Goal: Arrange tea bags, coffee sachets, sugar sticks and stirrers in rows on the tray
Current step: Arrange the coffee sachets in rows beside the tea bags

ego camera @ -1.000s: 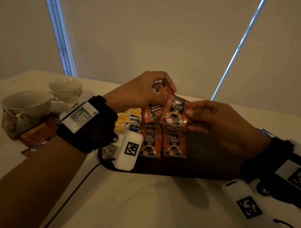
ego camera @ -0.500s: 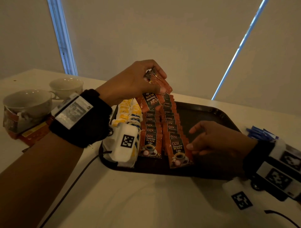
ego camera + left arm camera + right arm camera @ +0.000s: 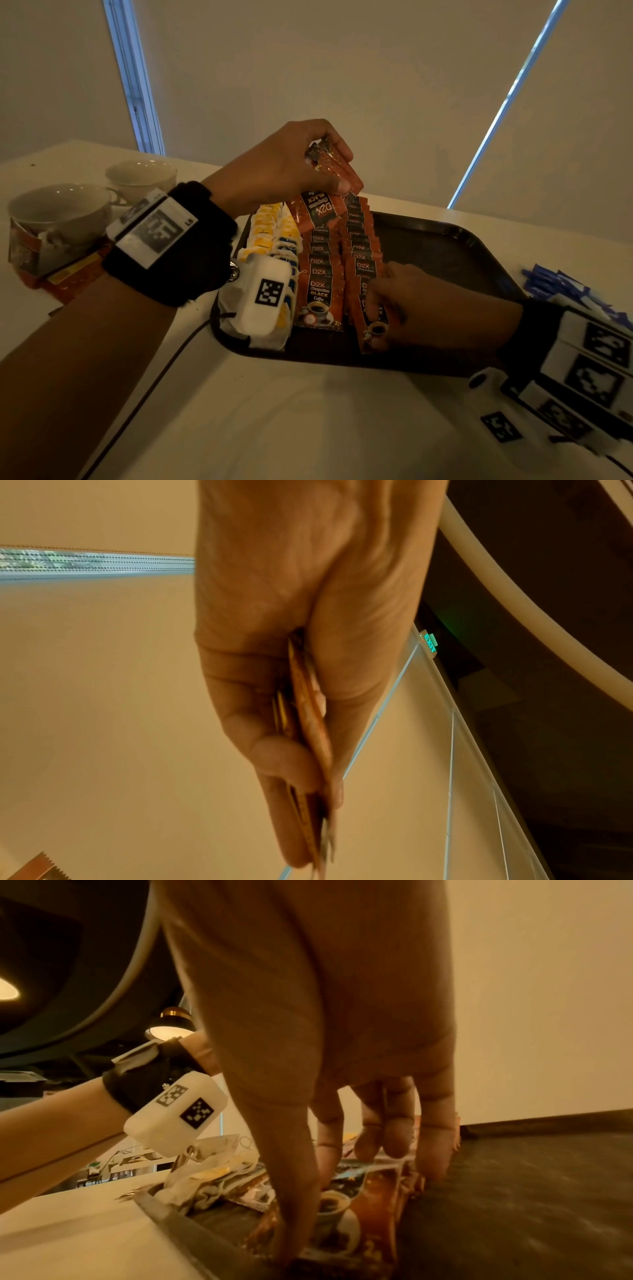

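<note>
Currently laying the second coffee row mid-frame on the tray (image 3: 445, 240): right hand (image 3: 421, 301) is pressing a sachet (image 3: 371, 329) flat, fingers extended; left hand (image 3: 284, 164) is pinching spare sachets (image 3: 329, 181) above. Next: feed another.

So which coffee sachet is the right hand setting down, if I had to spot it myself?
Start at the dark rectangular plastic tray on the pale table. Two rows of orange black-coffee sachets run down it beside the yellow tea bags. It is the nearest orange sachet of the right-hand row, the only one under the right hand, and it juts closer to the tray's near edge than the neighbouring row's end.
</note>
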Available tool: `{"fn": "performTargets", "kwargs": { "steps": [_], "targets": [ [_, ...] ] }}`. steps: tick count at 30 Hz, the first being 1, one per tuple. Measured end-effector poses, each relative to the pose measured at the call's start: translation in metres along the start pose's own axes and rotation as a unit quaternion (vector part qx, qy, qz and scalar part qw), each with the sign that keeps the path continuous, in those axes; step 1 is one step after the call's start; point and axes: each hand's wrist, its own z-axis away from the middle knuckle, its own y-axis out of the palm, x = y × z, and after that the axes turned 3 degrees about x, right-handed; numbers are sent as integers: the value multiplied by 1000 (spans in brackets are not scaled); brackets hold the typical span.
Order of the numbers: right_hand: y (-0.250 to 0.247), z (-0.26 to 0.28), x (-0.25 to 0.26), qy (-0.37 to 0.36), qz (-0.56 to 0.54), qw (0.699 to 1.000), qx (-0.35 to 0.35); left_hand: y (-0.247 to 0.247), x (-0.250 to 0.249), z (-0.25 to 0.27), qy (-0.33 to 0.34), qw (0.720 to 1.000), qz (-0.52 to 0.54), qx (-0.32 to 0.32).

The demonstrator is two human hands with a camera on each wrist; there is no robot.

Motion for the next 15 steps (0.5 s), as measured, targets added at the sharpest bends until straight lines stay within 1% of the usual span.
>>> {"fn": "performTargets", "kwargs": {
  "steps": [5,9,15],
  "targets": [
    [-2,-4,0,18,-11,999,33,-2,0,0,0,1000,-8,0],
    [-2,-8,-1,34,-19,999,35,-2,0,0,-1,1000,-14,2],
    [-4,-15,0,29,2,999,22,-2,0,-1,-6,1000,-11,4]
  ]
}}
